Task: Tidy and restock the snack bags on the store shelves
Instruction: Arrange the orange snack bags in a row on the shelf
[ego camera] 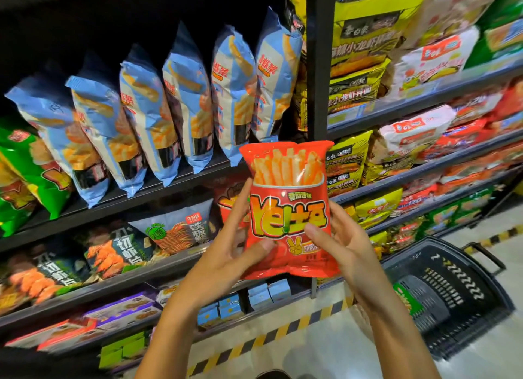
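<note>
Dark shelves (158,192) hold a row of blue bags (186,101) above, yellow packs (356,76) to the right. Both hands hold a red bag (288,209) upright before them: left hand (226,254) and right hand (345,243) each pinch one side, thumbs in front. On the floor, a black basket (452,293) contains one green pack (407,299).

1. Dark metal shelving (158,192) stood in tiers, split by a black upright post (319,61).
2. The pale, glossy floor (325,347) carried a yellow-and-black striped hazard line (271,334) along the shelf base.
3. A black plastic shopping basket (452,296) sat on the floor at right.
</note>
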The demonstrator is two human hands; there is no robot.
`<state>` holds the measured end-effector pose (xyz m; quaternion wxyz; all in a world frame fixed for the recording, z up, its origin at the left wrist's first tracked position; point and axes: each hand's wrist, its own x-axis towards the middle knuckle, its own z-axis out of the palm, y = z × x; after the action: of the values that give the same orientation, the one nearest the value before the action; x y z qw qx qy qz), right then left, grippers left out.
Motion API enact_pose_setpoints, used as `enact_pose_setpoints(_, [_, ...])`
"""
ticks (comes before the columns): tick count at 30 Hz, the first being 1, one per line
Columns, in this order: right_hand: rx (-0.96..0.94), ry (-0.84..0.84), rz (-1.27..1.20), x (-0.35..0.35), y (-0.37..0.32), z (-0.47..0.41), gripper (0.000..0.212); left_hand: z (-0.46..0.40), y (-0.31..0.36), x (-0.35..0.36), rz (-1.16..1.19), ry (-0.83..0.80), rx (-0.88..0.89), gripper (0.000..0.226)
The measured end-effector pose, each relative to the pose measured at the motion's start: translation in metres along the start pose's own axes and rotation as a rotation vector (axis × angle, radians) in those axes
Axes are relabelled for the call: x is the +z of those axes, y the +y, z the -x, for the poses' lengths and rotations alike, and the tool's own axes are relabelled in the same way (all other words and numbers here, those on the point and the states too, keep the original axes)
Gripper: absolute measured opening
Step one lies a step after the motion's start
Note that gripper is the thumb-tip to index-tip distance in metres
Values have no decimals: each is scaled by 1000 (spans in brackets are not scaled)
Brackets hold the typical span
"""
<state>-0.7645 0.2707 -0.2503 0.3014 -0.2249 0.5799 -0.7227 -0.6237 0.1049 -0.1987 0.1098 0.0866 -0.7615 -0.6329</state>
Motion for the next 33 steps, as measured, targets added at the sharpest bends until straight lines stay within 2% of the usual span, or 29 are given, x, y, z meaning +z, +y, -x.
enact_pose_setpoints(2, [0, -33, -7, -2, -2, 0, 64, -1, 2, 4, 18, 48, -11, 86])
enact_pose_setpoints(5, [-48, -14, 1, -3, -10, 6, 80, -2, 0, 6, 8, 73, 24, 70])
enact_pose_setpoints(7, [-160, -13, 95, -6, -14, 12, 89, -3, -2, 3, -124, 106, 46, 53])
enact_pose_setpoints(9, [-288, -53, 214, -11, -17, 19, 88, -5, -2, 1, -214, 149, 52, 43])
enact_pose_setpoints(13, [-409, -200, 475, -16, -22, 26, 80, -8, 0, 1, -230, 179, 13, 38])
enact_pose_setpoints(15, [-432, -221, 540, -13, -23, 26, 76, -9, 1, 1, -154, 161, -19, 37])
enact_pose_setpoints(17, [-460, -162, 512, -9, -21, 24, 65, -9, 4, 2, -63, 119, -46, 39])
enact_pose_setpoints(20, [-490, 13, 385, -5, -15, 22, 40, -6, 4, 2, -60, 43, -108, 41])
enact_pose_setpoints(21, [-468, 69, 319, -4, -14, 22, 33, -5, 7, 3, -37, 0, -156, 46])
enact_pose_setpoints(23, [-375, 167, 187, -2, -14, 22, 23, -4, 7, 3, 30, -84, -219, 71])
enact_pose_setpoints(25, [-295, 241, 119, 0, -14, 22, 20, -1, 9, 7, 13, -137, -212, 76])
enact_pose_setpoints(28, [-215, 295, 86, 4, -12, 21, 18, 3, 10, 15, -49, -127, -145, 64])
enact_pose_setpoints(33, [-213, 292, 169, 9, -11, 20, 17, 1, 2, 23, -40, -54, -67, 63])
